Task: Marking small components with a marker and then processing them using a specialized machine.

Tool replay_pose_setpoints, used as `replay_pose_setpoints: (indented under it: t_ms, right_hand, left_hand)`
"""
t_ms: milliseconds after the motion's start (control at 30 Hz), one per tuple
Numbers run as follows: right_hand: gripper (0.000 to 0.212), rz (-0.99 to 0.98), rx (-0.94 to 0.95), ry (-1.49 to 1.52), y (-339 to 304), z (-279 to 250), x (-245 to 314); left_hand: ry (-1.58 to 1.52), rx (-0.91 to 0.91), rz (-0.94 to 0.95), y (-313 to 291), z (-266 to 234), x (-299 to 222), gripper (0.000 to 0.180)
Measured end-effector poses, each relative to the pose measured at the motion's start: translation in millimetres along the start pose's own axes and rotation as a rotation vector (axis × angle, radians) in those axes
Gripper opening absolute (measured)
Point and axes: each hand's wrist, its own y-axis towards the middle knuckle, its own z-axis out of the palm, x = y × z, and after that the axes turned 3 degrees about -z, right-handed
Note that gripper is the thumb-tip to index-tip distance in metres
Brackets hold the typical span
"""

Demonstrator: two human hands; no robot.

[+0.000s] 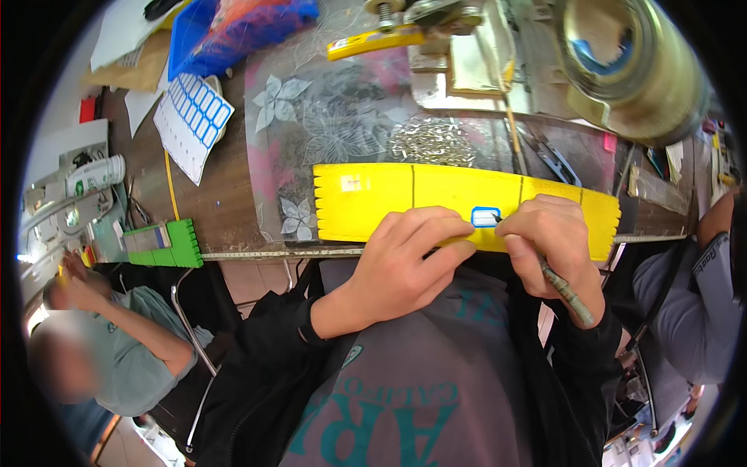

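Note:
A long yellow strip (366, 191) with notched ends and dark cross lines lies along the near edge of the table. On it sits a small white label (484, 217) with a blue border. My left hand (416, 261) bears on the strip with bent fingers, its fingertips just left of the label, holding it down; the underside of that hand is hidden. My right hand (552, 241) is closed round a patterned pen (572, 297). The pen's dark tip meets the right side of the label.
Beyond the strip lie a pile of small metal pieces (432, 142), blue-handled snips (554, 162) and a sheet of blue-bordered labels (194, 117). A blue bin (194, 39) and a large metal machine part (634, 70) stand farther back. People sit on both sides; a green notched strip (167, 245) lies left.

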Motion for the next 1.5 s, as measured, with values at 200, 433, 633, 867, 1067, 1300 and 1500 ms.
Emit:
replay_pose_setpoints:
  t_ms: [200,433,633,867,1067,1300,1500]
  right_hand:
    - [0.019,-0.189,0.009,-0.163,9,12,-6]
    - [0.019,-0.145,-0.099,-0.051,4,19,-9]
    - [0.027,-0.216,-0.032,-0.087,0,16,-9]
    - [0.033,-0.233,-0.030,-0.113,-2,18,-11]
    - [0.029,-0.148,0.063,-0.006,4,20,-1]
    - [0.030,-0.039,0.050,0.021,7,17,-3]
    - [0.031,-0.164,-0.009,-0.143,-1,20,-7]
  left_hand:
    - [0.213,-0.164,0.063,-6,17,7,0.019]
    - [0.288,-0.209,0.132,-11,22,12,0.010]
    - [0.311,-0.242,0.139,-11,26,12,0.005]
    - [0.293,-0.255,0.137,-10,27,11,0.005]
    - [0.207,-0.152,0.096,-9,17,11,0.006]
    - [0.247,-0.176,0.097,-8,20,11,0.007]
    - [0.267,-0.187,0.102,-7,22,9,0.007]
